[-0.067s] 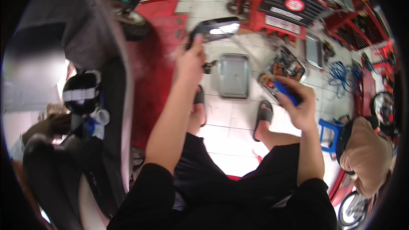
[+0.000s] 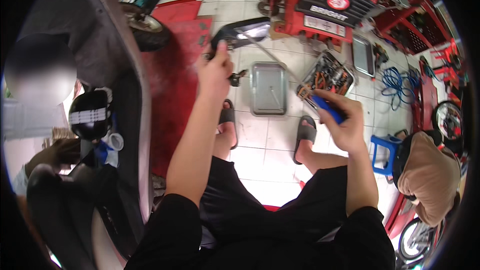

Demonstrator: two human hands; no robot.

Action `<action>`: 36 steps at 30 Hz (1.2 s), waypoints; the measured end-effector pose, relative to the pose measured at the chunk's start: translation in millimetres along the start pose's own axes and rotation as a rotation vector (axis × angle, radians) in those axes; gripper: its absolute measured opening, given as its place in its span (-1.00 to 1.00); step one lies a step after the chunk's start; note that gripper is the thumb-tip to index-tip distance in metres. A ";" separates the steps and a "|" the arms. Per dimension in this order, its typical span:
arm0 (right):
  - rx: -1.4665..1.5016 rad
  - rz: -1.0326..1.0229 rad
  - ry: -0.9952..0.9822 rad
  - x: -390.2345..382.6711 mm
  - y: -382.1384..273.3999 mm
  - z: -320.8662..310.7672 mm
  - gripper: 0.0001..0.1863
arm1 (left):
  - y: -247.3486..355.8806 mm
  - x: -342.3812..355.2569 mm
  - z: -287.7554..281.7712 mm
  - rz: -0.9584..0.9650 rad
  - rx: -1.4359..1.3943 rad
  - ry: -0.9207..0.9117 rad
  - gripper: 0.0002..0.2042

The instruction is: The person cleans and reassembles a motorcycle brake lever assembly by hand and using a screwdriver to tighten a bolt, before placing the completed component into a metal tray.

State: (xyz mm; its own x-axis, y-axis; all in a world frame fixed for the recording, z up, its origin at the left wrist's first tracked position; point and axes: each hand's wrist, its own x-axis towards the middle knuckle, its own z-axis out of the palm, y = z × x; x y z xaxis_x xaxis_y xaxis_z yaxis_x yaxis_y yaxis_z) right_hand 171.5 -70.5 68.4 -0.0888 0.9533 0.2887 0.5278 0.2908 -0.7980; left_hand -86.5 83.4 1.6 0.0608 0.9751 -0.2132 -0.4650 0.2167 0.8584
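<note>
In my left hand (image 2: 216, 72) is a glossy black curved part (image 2: 231, 35) with a pale shiny patch; its exact kind I cannot make out. My fingers close around its near end. My right hand (image 2: 345, 120) grips a screwdriver by its blue handle (image 2: 328, 109). The long thin shaft slants up and left, and its tip appears over the black part; whether they touch I cannot tell. Below, between my hands, a grey metal tray (image 2: 254, 90) lies on the floor with a small thin object in it.
A tray of tools (image 2: 334, 72) sits beyond my right hand. Farther off are a second tray (image 2: 363, 56), a coiled blue hose (image 2: 398, 86) and a red cabinet (image 2: 320, 32). A blue stool (image 2: 384, 155) stands at right, beside a person. Motorcycle bodywork (image 2: 127, 70) fills the left.
The view has shifted slightly and sharpened. The screwdriver's shaft now shows clearly against the black part. Both hands keep their holds.
</note>
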 end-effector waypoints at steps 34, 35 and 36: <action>-0.615 -0.296 0.119 -16.4 -40.5 15.9 -0.71 | -12.4 -3.7 6.3 0.483 0.323 0.150 -0.93; -0.529 -0.294 0.140 -15.1 -37.8 13.5 -0.74 | -10.5 -6.2 8.9 0.442 0.285 0.165 -0.92; -0.368 -0.264 0.189 -14.6 -34.5 10.2 -0.78 | -7.2 -8.2 11.1 0.398 0.261 0.160 -0.91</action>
State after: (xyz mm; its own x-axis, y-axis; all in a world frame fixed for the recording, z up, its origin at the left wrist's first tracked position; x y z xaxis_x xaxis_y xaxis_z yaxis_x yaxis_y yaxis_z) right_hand 146.0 -93.6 86.3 -0.1225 0.8093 0.5744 0.7742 0.4400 -0.4549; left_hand -73.8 74.3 2.3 -0.2218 0.9696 0.1032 -0.1866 -0.1461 0.9715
